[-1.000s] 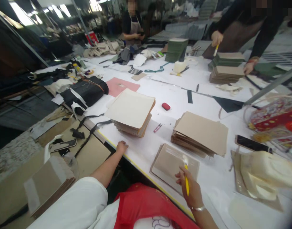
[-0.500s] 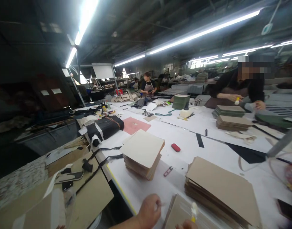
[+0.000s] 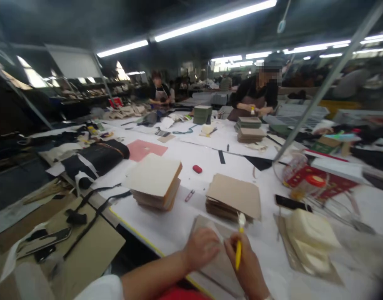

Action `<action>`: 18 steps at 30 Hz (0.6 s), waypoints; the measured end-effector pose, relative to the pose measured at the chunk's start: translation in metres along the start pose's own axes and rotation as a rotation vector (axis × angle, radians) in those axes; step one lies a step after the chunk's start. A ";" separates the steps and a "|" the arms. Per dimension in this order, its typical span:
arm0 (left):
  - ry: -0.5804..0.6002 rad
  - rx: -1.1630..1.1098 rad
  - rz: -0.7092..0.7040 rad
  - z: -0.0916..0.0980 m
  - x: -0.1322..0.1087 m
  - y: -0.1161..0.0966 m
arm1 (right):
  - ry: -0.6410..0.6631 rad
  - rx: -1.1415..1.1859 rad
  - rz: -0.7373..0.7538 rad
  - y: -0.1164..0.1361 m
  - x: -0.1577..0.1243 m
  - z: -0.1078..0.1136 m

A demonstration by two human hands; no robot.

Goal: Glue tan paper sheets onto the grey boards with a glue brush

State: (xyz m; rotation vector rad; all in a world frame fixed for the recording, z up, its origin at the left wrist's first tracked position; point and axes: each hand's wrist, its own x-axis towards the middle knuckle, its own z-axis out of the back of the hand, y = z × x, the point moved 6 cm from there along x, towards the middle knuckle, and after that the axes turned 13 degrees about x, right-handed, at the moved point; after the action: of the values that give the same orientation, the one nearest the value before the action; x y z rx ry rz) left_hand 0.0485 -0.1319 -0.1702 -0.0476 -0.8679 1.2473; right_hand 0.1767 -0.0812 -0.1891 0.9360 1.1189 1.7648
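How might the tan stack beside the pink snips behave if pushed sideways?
The tan stack may slide apart, since its edges are uneven and no band shows. Its sheets seem fairly stiff: the top one shows no obvious sag.

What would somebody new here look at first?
Probably the yellow-handled brush held in the right hand, near the left hand. Next, perhaps the small red object on the white table, beyond the pink snips, and the long bright light overhead.

Long tube lights [image 3: 215, 21] under a dark ceiling [image 3: 85, 21], bright windows [image 3: 30, 74] leftward.
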 end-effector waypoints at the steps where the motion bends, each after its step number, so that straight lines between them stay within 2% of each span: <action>1: 0.042 -0.101 0.122 -0.008 0.001 0.007 | 0.016 0.016 -0.010 0.002 0.000 0.001; 3: 0.129 -0.265 0.326 -0.030 0.002 0.022 | -0.003 0.083 -0.038 -0.002 0.004 0.002; 5: 0.162 -0.450 0.589 -0.054 -0.001 0.044 | -0.043 0.174 -0.095 -0.017 0.009 0.003; 7: 0.190 -0.627 0.730 -0.070 -0.001 0.059 | -0.061 0.252 -0.142 -0.034 0.011 0.003; 8: 0.216 -0.708 0.737 -0.075 0.001 0.063 | -0.056 0.282 -0.154 -0.039 0.011 0.004; 10: 0.322 -0.837 0.654 -0.079 0.009 0.062 | -0.024 0.302 -0.147 -0.040 0.010 0.007; 13: 0.626 -0.926 0.500 -0.087 0.014 0.050 | -0.001 0.209 -0.095 -0.028 0.010 0.020; 15: 0.815 -0.877 0.423 -0.095 0.012 0.049 | 0.014 0.122 -0.055 -0.022 0.011 0.028; 16: 0.871 -0.813 0.411 -0.098 0.010 0.053 | 0.021 0.085 -0.038 -0.021 0.012 0.032; 18: 0.902 -0.725 0.439 -0.101 0.006 0.065 | -0.030 0.006 -0.003 -0.020 0.012 0.044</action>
State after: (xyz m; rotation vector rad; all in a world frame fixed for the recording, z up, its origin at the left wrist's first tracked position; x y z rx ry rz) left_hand 0.0561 -0.0616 -0.2676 -1.3352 -0.4613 1.0676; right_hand 0.2160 -0.0510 -0.1920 0.9614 1.1070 1.7404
